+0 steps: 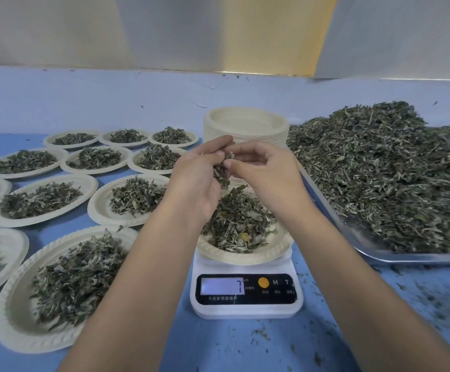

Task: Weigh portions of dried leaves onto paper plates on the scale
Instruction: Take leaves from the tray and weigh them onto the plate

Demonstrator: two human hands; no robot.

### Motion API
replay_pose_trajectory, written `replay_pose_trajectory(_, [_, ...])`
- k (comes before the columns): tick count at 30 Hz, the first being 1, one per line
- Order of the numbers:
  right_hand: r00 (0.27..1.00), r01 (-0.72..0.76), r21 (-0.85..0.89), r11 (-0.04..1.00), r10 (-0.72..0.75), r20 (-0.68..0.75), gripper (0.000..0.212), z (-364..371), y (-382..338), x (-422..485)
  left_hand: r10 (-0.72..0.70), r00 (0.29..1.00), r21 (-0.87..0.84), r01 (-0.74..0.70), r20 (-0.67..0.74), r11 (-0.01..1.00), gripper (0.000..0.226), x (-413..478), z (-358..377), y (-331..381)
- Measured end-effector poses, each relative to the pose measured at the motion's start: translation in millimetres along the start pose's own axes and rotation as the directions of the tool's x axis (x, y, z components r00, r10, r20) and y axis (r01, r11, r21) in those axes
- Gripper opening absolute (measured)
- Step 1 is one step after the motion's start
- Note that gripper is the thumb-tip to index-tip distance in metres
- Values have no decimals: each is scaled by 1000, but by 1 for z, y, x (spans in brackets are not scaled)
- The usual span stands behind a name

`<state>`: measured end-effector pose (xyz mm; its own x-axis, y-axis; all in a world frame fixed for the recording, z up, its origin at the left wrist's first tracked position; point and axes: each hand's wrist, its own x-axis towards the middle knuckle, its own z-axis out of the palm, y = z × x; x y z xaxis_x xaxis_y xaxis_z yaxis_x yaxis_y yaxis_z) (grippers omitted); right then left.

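Pinching a small clump of dried leaves point(222, 171) between them, the person's left hand point(199, 181) and right hand point(262, 170) meet directly above the paper plate point(245, 258) on the scale point(246, 308). The right thumb and forefinger nip the top of the clump. The left fingers curl in against it from the other side, and loose leaf hangs below the grip. Straight beneath lies the portion already on the plate, and nearer the person than the grip the display point(222, 286) shows a digit that looks like a seven. The full reading cannot be made out.

The step in hand looks like trimming the portion to weight, with the fingers teasing a little leaf off the clump. To do it well, the person should let only a few flakes fall at a time and drop them from right over the middle of the plate, so none lands on the blue surface. Neither hand nor forearm should rest on the plate rim or scale, and the reading should settle before more is added.

Beyond the grip stands a stack of empty plates point(245, 127). To its right a tray point(406, 258) holds the big heap point(379, 170), and to its left lie the filled plates point(135, 200).
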<state>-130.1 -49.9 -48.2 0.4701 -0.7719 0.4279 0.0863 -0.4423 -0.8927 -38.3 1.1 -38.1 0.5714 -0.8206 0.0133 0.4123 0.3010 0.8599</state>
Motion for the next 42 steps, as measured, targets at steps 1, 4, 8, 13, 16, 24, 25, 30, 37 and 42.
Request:
replay_pose_trajectory(1, [1000,-16,57,998,17,-15,15,0,-1,0,-10,1000,-38,10,-6,999,30,0,0,1])
replay_pose_trajectory(4, [981,-96,301,949,141,-130,18,-2,-5,1,-68,998,-196,66,-1,978,30,0,2,6])
replay_pose_trajectory(8, [938,-201,620,759,331,-102,18,-6,-9,4,-75,997,-288,77,15,955,27,-1,24,10])
replay_pose_trajectory(13, [887,-188,874,448,459,-44,22,-19,-15,3,-132,988,-255,147,74,956,25,-7,81,-15])
replay_pose_trajectory(16, [835,-121,917,379,539,-113,22,-48,-8,6,-137,989,-109,143,59,984,26,-4,109,-38])
replay_pose_trajectory(24, [725,-88,950,301,673,-146,26,-118,22,7,-288,950,114,275,120,955,41,8,152,-93])
replay_pose_trajectory(25, [712,-83,948,307,684,-159,31,-123,24,6,-288,945,138,268,153,953,48,8,154,-97])
replay_pose_trajectory(30, [595,-233,749,620,700,-395,21,-136,33,4,-243,904,405,87,351,910,63,6,157,-111])
replay_pose_trajectory(37, [634,-308,422,853,515,-577,23,-139,38,3,-347,864,546,104,365,831,82,3,156,-116])
replay_pose_trajectory(42, [639,-304,439,845,523,-564,24,-135,39,3,-360,850,555,99,385,826,76,0,155,-114])
